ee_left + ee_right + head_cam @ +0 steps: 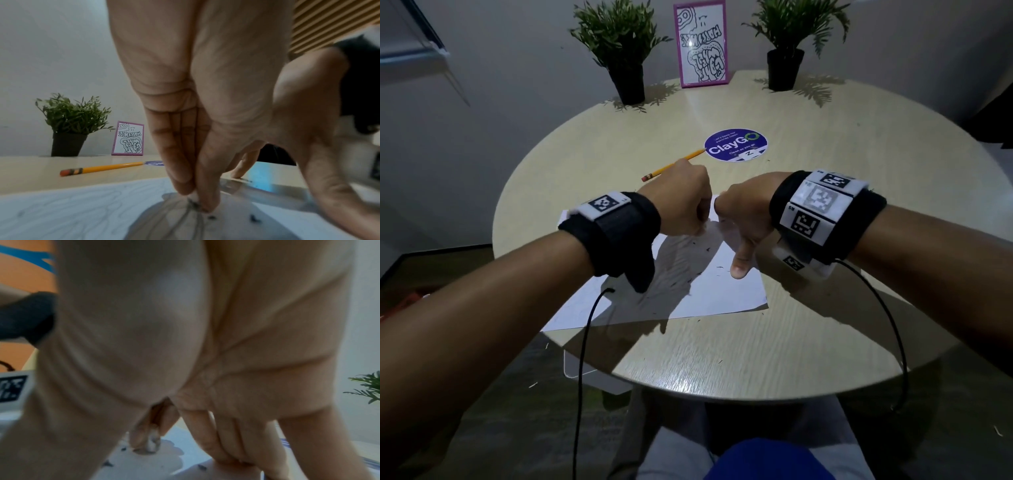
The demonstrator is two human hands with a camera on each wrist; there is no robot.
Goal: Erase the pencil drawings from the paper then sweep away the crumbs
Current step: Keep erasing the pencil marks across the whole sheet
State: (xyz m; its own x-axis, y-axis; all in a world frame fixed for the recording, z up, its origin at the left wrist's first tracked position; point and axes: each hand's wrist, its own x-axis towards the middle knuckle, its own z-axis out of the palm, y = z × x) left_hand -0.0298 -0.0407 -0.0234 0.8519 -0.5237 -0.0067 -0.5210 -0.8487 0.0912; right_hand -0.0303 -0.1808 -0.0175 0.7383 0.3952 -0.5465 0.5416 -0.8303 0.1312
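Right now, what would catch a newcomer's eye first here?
The two hands meeting mid-table over the paper: the left hand pinches a small eraser against the sheet, and the right hand presses down beside it. Dark crumbs dot the paper; a yellow pencil lies behind.

A white sheet of paper point(709, 291) lies flat mid-frame at the table's near left, faint grey pencil lines point(68, 204) still across it; small dark eraser crumbs point(693, 244) dot its centre and lower right edge
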